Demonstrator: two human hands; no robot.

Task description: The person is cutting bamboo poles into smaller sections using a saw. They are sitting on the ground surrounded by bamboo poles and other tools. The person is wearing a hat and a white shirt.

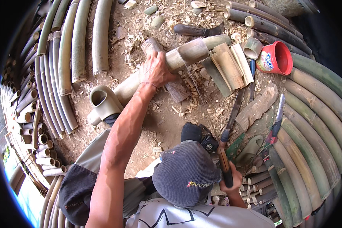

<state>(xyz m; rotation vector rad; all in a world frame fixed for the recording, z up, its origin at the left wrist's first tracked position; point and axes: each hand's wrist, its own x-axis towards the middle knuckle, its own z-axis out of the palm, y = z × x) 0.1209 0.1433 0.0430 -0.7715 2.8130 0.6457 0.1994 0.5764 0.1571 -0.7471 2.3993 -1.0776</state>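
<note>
My left hand (155, 69) is closed over a thick bamboo pole (127, 89), pressing it down on a short log (177, 90). The pole lies at a slant, from lower left to upper right. In my right hand (232, 178), low at the right, is the handle of a handsaw (203, 99). Its long thin blade reaches up to the pole, where its tip end lies across the bamboo just right of my left hand. How deep the blade sits cannot be seen. A grey knitted cap (186, 173) hides part of my right arm.
Split bamboo pieces (227, 66), a red bucket (274, 57) and a machete (233, 114) lie to the right. A red-handled knife (278, 119) rests near stacked bamboo poles (311, 117). More poles (79, 41) lie left. Wood chips cover the ground. An olive slip-on sandal (109, 104) touches the pole.
</note>
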